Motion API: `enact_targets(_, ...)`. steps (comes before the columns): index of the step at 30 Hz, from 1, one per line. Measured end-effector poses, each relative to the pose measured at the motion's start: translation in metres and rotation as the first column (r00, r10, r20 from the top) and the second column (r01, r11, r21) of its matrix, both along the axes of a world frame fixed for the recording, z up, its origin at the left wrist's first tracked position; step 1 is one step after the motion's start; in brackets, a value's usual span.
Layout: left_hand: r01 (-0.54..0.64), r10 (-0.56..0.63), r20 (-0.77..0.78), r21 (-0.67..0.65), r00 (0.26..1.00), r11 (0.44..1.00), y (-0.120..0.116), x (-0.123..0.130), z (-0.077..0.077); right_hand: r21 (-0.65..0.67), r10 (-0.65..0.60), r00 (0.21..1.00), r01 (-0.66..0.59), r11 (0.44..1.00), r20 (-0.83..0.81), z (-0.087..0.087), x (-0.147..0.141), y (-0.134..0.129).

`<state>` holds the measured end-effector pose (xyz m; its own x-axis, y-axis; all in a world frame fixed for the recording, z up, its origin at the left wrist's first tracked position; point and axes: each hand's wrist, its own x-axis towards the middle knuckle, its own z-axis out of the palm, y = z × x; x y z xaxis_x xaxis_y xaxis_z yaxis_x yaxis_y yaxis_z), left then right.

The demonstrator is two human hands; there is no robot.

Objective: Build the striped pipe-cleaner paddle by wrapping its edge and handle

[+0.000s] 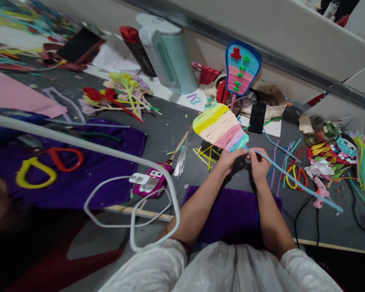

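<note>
My left hand (229,159) grips the narrow lower end of a fan-shaped pipe-cleaner piece (220,127), banded in yellow, cream, pink and blue. Close beside it, my right hand (259,164) pinches a light blue pipe cleaner (304,186) where it meets that narrow end. Its long free end stretches out to the right past my fingers. Behind my hands, a finished-looking blue and pink pipe-cleaner fan (242,69) with a red flower and green pieces leans upright. Short yellow pipe-cleaner bits (205,156) lie just left of my left hand.
A white cable (109,151) crosses the left side above a magenta power strip (152,180). Yellow-and-red scissors (36,173) lie on purple cloth. A pale kettle (176,61) stands behind. To the right are more scissors (292,178), a pink glue gun (320,194) and loose pipe cleaners.
</note>
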<state>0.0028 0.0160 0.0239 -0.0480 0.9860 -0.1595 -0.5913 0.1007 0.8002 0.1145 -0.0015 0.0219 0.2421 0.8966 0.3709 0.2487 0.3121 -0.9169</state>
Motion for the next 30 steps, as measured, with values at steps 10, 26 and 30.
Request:
enact_targets(10, -0.037, 0.036, -0.062, 0.0, 0.997, 0.999, 0.002, 0.001, -0.001, -0.069, 0.067, 0.997, -0.07, 0.995, -0.043, -0.007, 0.006, 0.005)
enact_targets(26, 0.081, -0.08, -0.02, 0.074, 0.997, 0.994, 0.003, 0.0, -0.005, -0.355, 0.033, 0.831, -0.273, 0.894, -0.555, 0.005, 0.011, 0.012)
enact_targets(30, 0.087, -0.09, 0.066, 0.046, 0.994, 0.995, 0.002, 0.0, -0.004, -0.372, 0.033, 0.727, -0.389, 0.843, -0.685, 0.006, 0.006, 0.012)
